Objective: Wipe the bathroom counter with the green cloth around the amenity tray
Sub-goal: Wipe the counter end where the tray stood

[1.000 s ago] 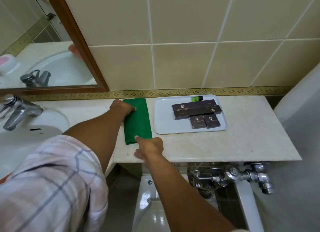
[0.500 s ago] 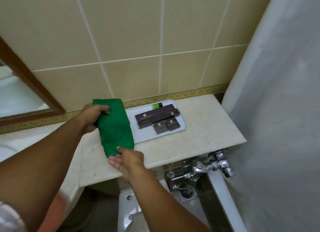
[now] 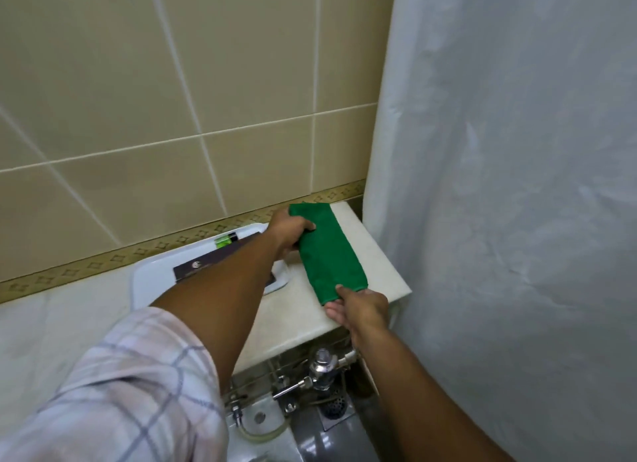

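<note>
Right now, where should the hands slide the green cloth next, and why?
Probably toward the counter's right end. The green cloth, held by the left hand and right hand, lies just right of the tray, leaving that bare strip unwiped.

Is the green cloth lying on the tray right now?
No, the cloth lies on the counter right of the tray.

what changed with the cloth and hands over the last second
The green cloth went from the left of the amenity tray, across it, to the counter strip on its right by the curtain. The left hand kept its far end, the right hand its near end. The tray and its boxes stayed put.
</note>
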`<action>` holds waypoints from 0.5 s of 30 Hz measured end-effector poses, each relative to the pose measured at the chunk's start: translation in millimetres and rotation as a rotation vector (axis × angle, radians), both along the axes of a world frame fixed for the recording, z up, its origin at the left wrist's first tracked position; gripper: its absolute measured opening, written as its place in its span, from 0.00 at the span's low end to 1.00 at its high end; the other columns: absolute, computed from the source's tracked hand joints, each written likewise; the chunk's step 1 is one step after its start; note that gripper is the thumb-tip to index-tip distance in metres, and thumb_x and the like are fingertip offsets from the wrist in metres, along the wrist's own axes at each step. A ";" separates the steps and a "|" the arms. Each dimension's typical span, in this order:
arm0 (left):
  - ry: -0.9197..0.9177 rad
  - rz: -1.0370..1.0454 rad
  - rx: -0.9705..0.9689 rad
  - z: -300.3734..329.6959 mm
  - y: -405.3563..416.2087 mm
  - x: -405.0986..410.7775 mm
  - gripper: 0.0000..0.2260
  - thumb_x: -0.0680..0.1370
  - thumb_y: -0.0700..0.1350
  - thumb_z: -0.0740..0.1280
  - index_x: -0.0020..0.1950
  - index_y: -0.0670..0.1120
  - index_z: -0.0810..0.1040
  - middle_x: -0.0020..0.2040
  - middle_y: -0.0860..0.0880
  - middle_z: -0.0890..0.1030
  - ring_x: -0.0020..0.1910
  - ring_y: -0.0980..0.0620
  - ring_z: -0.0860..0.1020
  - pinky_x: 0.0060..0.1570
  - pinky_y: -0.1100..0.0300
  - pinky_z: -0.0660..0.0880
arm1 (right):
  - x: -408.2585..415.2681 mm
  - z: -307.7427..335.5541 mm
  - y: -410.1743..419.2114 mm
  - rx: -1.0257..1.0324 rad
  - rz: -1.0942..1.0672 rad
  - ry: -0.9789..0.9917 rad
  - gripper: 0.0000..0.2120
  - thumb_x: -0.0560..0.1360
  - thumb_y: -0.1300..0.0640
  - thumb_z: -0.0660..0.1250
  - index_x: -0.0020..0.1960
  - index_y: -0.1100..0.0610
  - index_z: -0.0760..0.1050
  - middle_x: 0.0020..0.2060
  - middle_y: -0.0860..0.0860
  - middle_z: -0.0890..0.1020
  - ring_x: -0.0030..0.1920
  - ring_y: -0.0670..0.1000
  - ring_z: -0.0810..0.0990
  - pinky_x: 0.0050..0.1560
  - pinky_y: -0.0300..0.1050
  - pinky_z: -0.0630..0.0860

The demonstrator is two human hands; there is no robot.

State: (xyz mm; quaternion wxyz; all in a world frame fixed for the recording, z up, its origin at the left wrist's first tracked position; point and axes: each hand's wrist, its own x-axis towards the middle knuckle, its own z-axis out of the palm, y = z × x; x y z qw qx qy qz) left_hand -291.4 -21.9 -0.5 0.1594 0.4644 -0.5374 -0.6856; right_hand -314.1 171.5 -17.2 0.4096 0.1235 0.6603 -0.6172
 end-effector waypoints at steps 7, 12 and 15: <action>-0.353 -0.009 -0.640 8.7 -30.3 46.2 0.16 0.76 0.45 0.71 0.61 0.39 0.77 0.53 0.39 0.82 0.53 0.40 0.80 0.56 0.51 0.75 | -20.3 -6.6 7.4 0.386 0.389 0.413 0.15 0.73 0.50 0.74 0.45 0.63 0.80 0.35 0.56 0.85 0.26 0.52 0.83 0.25 0.44 0.80; -0.419 0.303 -0.955 0.3 -32.5 196.3 0.15 0.78 0.34 0.61 0.64 0.37 0.77 0.61 0.36 0.80 0.61 0.37 0.77 0.65 0.48 0.70 | -20.0 -5.0 -27.7 0.301 0.642 1.155 0.11 0.79 0.52 0.63 0.55 0.55 0.80 0.49 0.53 0.84 0.46 0.52 0.81 0.47 0.43 0.76; -0.642 0.306 -0.864 -28.6 -17.5 288.8 0.19 0.77 0.31 0.61 0.68 0.36 0.75 0.66 0.35 0.77 0.66 0.34 0.73 0.71 0.42 0.66 | -22.1 -22.1 -71.2 0.375 0.955 1.380 0.20 0.82 0.51 0.58 0.69 0.58 0.72 0.69 0.58 0.74 0.70 0.58 0.71 0.71 0.51 0.65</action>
